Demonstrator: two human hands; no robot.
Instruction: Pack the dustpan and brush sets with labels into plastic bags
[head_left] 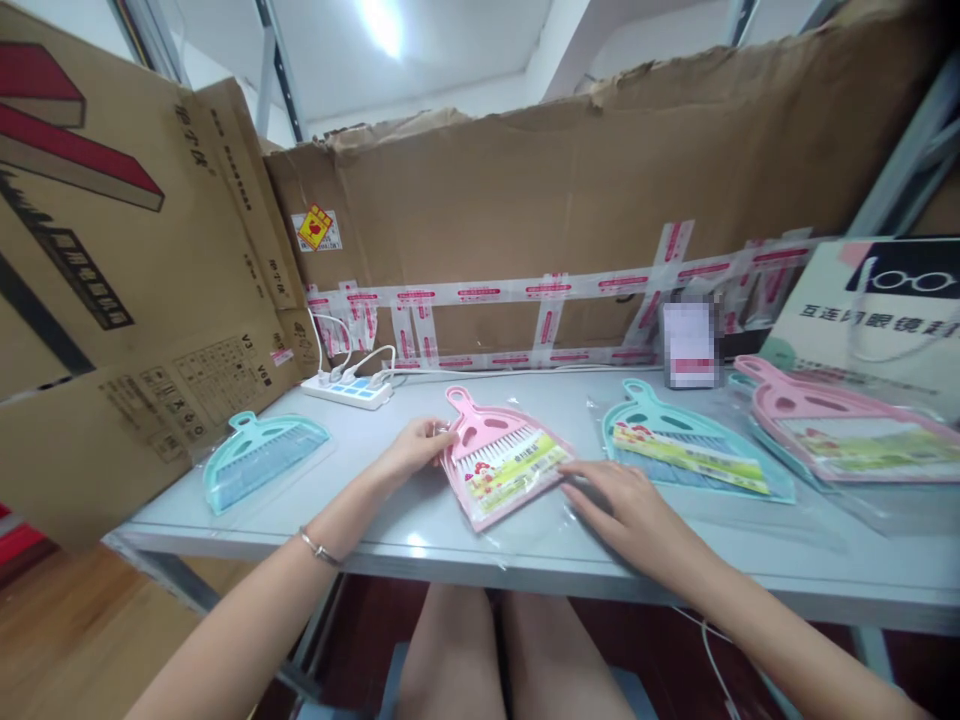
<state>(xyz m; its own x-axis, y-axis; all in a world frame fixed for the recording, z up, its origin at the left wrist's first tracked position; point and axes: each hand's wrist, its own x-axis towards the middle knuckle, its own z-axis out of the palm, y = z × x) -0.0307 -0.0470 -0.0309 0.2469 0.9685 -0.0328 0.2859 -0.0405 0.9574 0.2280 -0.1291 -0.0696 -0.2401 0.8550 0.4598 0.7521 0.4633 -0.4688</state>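
Observation:
A pink dustpan and brush set (491,430) in a clear plastic bag lies in front of me on the grey table (375,535), its handle pointing away. Across its white bristles runs a yellow-green label (517,468). My left hand (414,447) has its fingers closed on the left edge of this set, near the handle's base. At the set's right corner rests my right hand (619,500), fingers stretched out and fingertips touching the bag. To the left lies a turquoise dustpan and brush set (270,460), with no such label showing.
Right of my hands lie a labelled turquoise dustpan set (697,450) and a pink one (832,415) over a turquoise one. A power strip (349,388) with plugged cables, a phone-like device (690,345), a printed bag (885,310) and cardboard walls (487,200) border the table's back.

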